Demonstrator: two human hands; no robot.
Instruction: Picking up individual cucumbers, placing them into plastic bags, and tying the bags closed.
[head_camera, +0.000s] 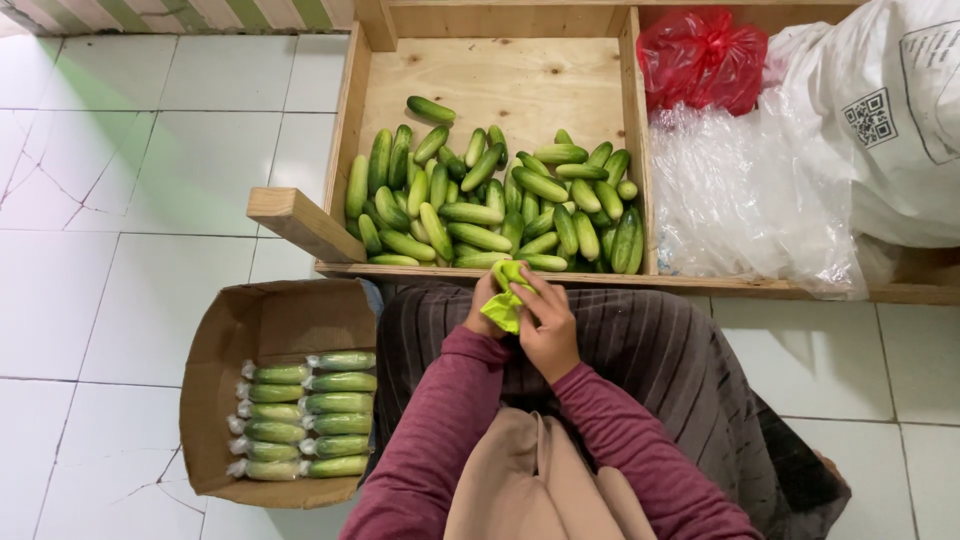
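Observation:
My left hand (484, 305) and my right hand (548, 325) meet over my lap, both gripping a small yellow-green cloth (505, 295). Just beyond them a wooden tray (490, 70) holds a heap of loose green cucumbers (490, 205). To my left a cardboard box (270, 320) contains two rows of cucumbers wrapped in clear plastic (305, 415). My sleeves are maroon and my skirt is dark and striped.
A red plastic bag (700, 58), a pile of clear plastic bags (740, 195) and a large white sack (880, 110) lie in the tray's right compartment. A wooden block (300, 222) juts out from the tray's left corner. White tiled floor (120, 200) surrounds everything.

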